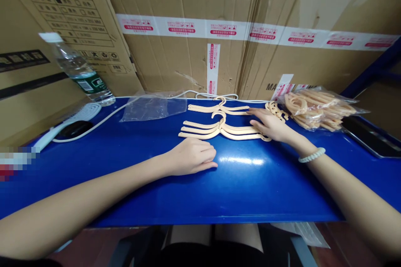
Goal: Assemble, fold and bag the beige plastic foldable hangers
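Observation:
Beige plastic folding hangers lie in two groups on the blue table (163, 200). The back group (203, 109) is smaller; the front group (200, 131) has several arms fanned out, with its hook pointing up. My right hand (271, 124) is over the right ends of the hangers, fingers apart and stretched left, the index fingertip at the end of the back group. Whether it presses on them I cannot tell. My left hand (194, 156) rests on the table just in front of the front group, fingers curled into a loose fist, nothing visible in it.
Behind my right hand lies a pile of small beige hooks (275, 110), beside bagged hangers (319, 106) and a dark phone-like device (372, 135). An empty clear bag (153, 107), white cable (108, 119) and water bottle (83, 73) are at left. Cardboard boxes (181, 58) wall the back.

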A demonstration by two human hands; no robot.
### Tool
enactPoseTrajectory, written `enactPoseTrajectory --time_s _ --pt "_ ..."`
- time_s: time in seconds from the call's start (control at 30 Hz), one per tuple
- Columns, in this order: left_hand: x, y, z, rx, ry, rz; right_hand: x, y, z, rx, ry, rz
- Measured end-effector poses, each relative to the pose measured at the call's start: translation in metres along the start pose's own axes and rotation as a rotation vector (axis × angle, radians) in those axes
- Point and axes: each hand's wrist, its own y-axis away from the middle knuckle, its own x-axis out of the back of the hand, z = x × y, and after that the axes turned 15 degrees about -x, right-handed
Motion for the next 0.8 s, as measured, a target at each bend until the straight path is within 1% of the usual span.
enactPoseTrajectory --time_s 0.07,0.13,0.2,0.33,0.43,0.53,0.63,0.8 --pt "-0.002 0.001 -0.001 0.0 0.012 0.014 -0.004 -0.002 0.006 -0.018 0.039 -0.047" --pt "-0.003 0.001 -0.001 0.013 0.035 0.03 -0.007 -0.003 0.009 -0.045 0.074 -0.061" --pt "-0.004 0.0 -0.001 0.025 0.049 0.036 -0.008 -0.005 0.01 -0.053 0.096 -0.028" --pt "-0.002 -0.001 0.001 0.031 0.061 0.033 -0.007 -0.009 0.008 -0.07 0.11 0.085" --pt "-0.002 -0.001 0.001 0.036 0.07 0.042 -0.005 -0.01 0.003 -0.124 0.107 0.105" --pt "-0.002 -0.001 0.001 0.033 0.061 0.062 -0.001 -0.009 -0.003 -0.196 0.064 0.116" --pt "-0.002 -0.001 0.002 0.032 0.018 0.079 0.003 -0.006 -0.007 -0.265 -0.028 0.143" --pt "-0.001 -0.001 0.002 -0.003 -0.102 0.117 0.013 0.003 -0.009 -0.296 -0.148 0.209"
